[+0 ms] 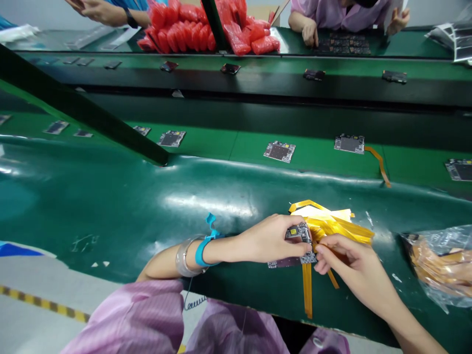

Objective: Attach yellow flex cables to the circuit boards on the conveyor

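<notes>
My left hand (271, 241) grips a small circuit board (297, 230) between thumb and fingers, just above the green mat. Another board (282, 263) shows partly beneath that hand. At the held board's right edge, my right hand (348, 258) is closed in a pinch on an orange flat flex cable; its fingers partly hide the cable. Behind both hands lies a pile of orange flex cables (335, 227) with white paper among them. More orange strips (307, 292) hang down below the board toward the table's front edge. A blue wrist strap (201, 251) circles my left wrist.
Circuit boards lie along the green conveyor (236, 142), one board (349, 143) with an orange cable attached. A clear bag (442, 265) of cables sits at right. A dark green post (110, 123) slants at left. Across the line are red bubble-wrap bundles (184, 29) and co-workers' hands (309, 34).
</notes>
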{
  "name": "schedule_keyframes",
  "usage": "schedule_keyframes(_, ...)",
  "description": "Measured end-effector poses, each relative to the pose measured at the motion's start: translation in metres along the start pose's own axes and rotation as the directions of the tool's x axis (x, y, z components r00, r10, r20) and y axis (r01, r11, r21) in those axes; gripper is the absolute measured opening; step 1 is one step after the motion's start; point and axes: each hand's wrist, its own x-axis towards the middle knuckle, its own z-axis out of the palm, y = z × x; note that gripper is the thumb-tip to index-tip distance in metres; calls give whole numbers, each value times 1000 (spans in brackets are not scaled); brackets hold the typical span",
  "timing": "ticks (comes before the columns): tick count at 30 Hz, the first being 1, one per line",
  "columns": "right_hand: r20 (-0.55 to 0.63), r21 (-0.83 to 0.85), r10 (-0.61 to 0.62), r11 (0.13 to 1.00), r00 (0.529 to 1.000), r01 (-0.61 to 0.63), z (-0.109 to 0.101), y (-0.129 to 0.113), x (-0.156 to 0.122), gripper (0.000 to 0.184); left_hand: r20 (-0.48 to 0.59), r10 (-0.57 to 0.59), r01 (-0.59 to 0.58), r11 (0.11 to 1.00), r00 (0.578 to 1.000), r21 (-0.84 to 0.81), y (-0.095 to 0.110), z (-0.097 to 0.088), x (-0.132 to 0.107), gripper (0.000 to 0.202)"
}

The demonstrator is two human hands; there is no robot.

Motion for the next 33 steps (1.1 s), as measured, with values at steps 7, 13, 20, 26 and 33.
schedule_keyframes(7,34,121,48,991,998,-52,8,-4,2,33,-62,23,-17,995,998,101,-5,2,6,19)
schedule_keyframes(13,-19,151,57,987,998,-53,4,-1,4,40,-37,69,-67,997,997,40,-8,-5,8,33)
schedule_keyframes(20,63,48,7,999,998,-10,3,-14,30,27,-103,37,-17,982,994,190,12,-16,-7,46)
schedule_keyframes(26,3,47,-30,998,1000,30,3,-62,95,32,-619,176,73,932,766,356,-28,-98,-23,29)
schedule_keyframes(33,-153,-9,-256,966,954,258,20,-113,222,30,-863,205,390,826,463,406,-105,-229,-47,20)
